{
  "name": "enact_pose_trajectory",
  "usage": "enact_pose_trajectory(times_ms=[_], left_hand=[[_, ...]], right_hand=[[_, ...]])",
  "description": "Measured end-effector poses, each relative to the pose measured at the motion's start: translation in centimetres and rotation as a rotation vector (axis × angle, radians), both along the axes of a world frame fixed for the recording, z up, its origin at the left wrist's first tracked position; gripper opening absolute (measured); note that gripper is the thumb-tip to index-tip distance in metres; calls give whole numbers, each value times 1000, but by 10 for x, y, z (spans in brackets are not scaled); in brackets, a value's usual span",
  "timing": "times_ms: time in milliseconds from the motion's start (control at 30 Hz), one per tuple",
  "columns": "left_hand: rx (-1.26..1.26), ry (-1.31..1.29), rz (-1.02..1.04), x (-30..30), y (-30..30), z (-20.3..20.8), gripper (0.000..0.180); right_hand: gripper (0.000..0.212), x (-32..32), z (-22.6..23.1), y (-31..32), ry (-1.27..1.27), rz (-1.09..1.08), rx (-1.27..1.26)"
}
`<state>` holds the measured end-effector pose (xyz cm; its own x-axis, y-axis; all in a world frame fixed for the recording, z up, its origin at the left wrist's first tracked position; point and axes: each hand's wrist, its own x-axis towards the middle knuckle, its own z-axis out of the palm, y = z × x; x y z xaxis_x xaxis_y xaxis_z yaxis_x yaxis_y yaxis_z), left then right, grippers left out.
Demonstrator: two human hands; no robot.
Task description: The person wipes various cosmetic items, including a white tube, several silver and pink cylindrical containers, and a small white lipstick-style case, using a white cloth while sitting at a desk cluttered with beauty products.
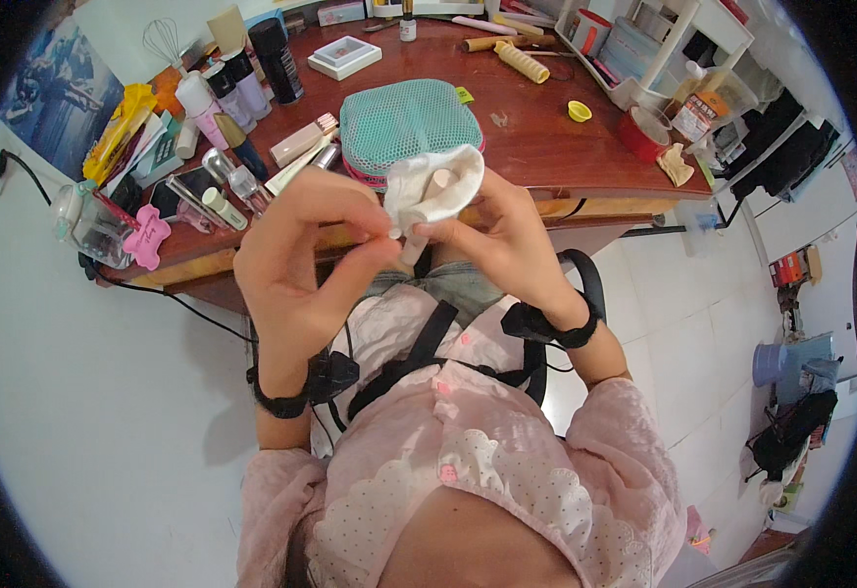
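Up ahead it's the desk [536, 147], and near the middle of it lies the mesh pouch [409, 113], just beyond the cloth [407, 188] that sits between the left hand [301, 255] and the right hand [509, 235]. Over on the left the bottles [275, 64] crowd together, the whisk [162, 41] standing to their left, while the square box [346, 57] lies behind the pouch. Across to the right there's the small cup [579, 112], left of the tape roll [646, 133], with the ridged roller [522, 62] farther back.
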<state>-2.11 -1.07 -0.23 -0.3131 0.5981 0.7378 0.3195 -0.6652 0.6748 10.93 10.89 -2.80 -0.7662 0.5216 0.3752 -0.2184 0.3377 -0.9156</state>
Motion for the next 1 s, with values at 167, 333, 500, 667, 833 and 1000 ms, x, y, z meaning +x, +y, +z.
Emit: enact_pose_trajectory(times_ms=[167,333,500,667,833,1000], left_hand=[[4,609,284,-11,3,6,22],[-158,407,213,3,5,4,27],[-257,345,157,2,3,4,24],[-314,340,101,-6,3,4,19],[-295,-136,111,-10,4,2,16],[-314,-198,7,-12,-1,3,16]], right_hand=[[34,3,-1,4,33,-8,271],[26,3,0,8,51,1,611],[22,6,5,5,5,17,660],[22,8,7,7,9,67,697],[36,14,16,6,-116,-113,757],[46,22,22,6,-177,-125,844]])
